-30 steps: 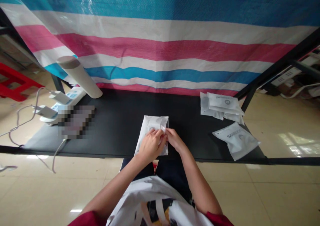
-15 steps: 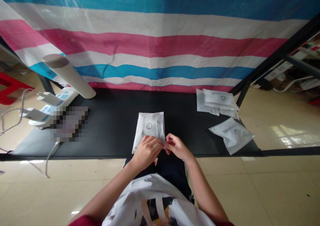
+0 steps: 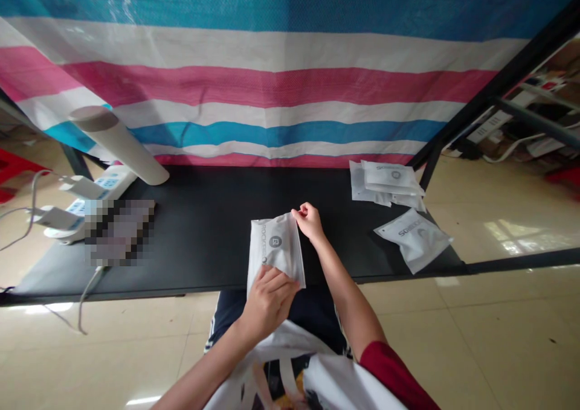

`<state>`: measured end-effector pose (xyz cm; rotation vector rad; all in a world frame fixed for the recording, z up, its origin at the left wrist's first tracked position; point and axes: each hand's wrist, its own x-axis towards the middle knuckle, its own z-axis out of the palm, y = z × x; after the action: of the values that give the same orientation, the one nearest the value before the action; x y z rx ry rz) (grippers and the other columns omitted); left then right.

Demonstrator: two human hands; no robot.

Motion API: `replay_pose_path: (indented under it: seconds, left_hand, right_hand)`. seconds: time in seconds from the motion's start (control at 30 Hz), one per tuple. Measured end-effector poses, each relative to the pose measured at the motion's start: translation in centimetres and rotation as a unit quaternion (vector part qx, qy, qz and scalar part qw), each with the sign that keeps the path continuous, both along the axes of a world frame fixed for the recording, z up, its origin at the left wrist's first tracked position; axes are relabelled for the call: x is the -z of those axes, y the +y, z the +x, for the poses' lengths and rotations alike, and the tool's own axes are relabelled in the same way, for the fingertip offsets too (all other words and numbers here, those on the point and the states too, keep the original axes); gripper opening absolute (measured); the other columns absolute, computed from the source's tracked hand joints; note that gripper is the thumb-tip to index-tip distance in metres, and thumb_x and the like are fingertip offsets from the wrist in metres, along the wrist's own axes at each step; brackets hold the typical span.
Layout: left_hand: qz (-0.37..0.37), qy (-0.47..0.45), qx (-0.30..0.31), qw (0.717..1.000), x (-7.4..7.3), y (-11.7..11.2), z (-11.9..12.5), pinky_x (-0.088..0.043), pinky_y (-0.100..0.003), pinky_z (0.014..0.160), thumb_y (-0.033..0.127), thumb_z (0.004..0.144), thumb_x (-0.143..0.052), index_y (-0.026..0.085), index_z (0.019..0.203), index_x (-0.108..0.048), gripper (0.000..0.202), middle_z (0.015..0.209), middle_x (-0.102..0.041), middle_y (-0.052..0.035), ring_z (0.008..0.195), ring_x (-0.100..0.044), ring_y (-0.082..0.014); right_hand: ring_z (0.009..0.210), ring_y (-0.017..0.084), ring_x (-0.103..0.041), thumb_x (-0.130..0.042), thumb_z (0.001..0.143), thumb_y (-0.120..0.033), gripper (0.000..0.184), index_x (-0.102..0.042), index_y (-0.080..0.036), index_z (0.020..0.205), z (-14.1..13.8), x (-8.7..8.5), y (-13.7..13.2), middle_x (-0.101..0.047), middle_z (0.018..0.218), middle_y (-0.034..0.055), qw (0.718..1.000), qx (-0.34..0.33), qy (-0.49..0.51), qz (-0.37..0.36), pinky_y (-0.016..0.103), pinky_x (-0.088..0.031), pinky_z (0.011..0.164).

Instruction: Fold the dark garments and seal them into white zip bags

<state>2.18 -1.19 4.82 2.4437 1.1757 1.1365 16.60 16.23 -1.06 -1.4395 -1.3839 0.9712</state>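
Observation:
A white zip pouch (image 3: 275,247) with grey print lies near the front edge of the black table (image 3: 208,217). My left hand (image 3: 268,300) pins the pouch's near end, fingers closed over it. At the pouch's far right corner, my right hand (image 3: 309,221) pinches the edge between fingers and thumb.
A small stack of similar white pouches (image 3: 386,182) lies at the table's far right, with one single pouch (image 3: 413,238) nearer the right corner. A beige tube (image 3: 116,144), a power strip with plugs (image 3: 77,208) and cables sit at the left. A striped tarp (image 3: 272,72) hangs behind.
My right hand has slid from the pouch's near end along its right edge to the far corner. My left hand stayed holding the near end.

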Motion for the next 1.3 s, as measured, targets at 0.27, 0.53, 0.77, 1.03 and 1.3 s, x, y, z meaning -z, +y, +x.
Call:
replay_pose_path:
  seconds: [0.27, 0.53, 0.77, 1.03, 1.3]
  left_hand:
    - [-0.066, -0.011, -0.05, 0.997, 1.0, 1.2, -0.5, -0.032, -0.045, 0.108, 0.02, 0.091, -0.062, 0.024, 0.084, -0.068, 0.01, 0.081, -0.071, 0.0022, 0.092, -0.062, -0.0177]
    - [-0.083, -0.007, 0.004, 0.996, 1.6, 1.3, 0.0, -0.048, -0.039, 0.091, 0.026, 0.089, -0.065, 0.022, 0.1, -0.068, 0.012, 0.106, -0.068, -0.0061, 0.104, -0.058, -0.0219]
    - [-0.124, -0.008, -0.033, 0.992, 2.3, 1.6, -1.9, -0.049, -0.037, 0.091, 0.021, 0.093, -0.057, 0.022, 0.105, -0.065, 0.015, 0.112, -0.062, -0.0071, 0.107, -0.056, -0.0206]
    - [-0.14, 0.003, -0.047, 0.989, 2.7, 1.3, -2.5, -0.05, -0.038, 0.092, 0.023, 0.093, -0.056, 0.023, 0.105, -0.066, 0.015, 0.113, -0.061, -0.0072, 0.107, -0.055, -0.0211]
    - [-0.147, 0.011, -0.049, 0.988, 2.9, 1.2, -3.0, -0.051, -0.039, 0.09, 0.024, 0.094, -0.054, 0.022, 0.104, -0.066, 0.016, 0.112, -0.061, -0.0083, 0.106, -0.056, -0.0221]
  right_hand:
    - [0.059, 0.015, -0.059, -0.066, 0.075, -0.062, 0.048, -0.059, -0.019, 0.094, 1.4, -0.7, -3.4, -0.061, 0.067, -0.0013, 0.966, -0.149, 0.124, -0.168, 0.025, -0.048, 0.052]
    - [0.06, 0.013, -0.046, -0.06, 0.082, -0.06, 0.047, -0.06, -0.016, 0.067, 9.6, -2.6, -7.9, -0.054, 0.061, -0.0016, 0.996, -0.051, 0.018, -0.066, 0.023, -0.034, 0.052]
    - [0.066, 0.016, -0.059, -0.074, 0.065, -0.064, 0.051, -0.06, -0.018, 0.082, 19.7, -5.2, -7.0, -0.063, 0.075, 0.0018, 0.945, 0.287, 0.148, 0.044, 0.028, -0.047, 0.059]
    - [0.087, 0.031, -0.065, -0.054, 0.081, -0.055, 0.046, -0.073, -0.014, 0.09, 24.8, -4.0, -8.4, -0.072, 0.086, 0.0156, 0.887, 0.362, -0.286, 0.036, 0.042, -0.048, 0.078]
    - [0.109, 0.036, -0.058, -0.045, 0.083, -0.058, 0.061, -0.062, -0.011, 0.119, 27.1, -2.6, -9.9, -0.063, 0.12, 0.0223, 0.822, 0.326, -0.463, -0.067, 0.048, -0.044, 0.093]
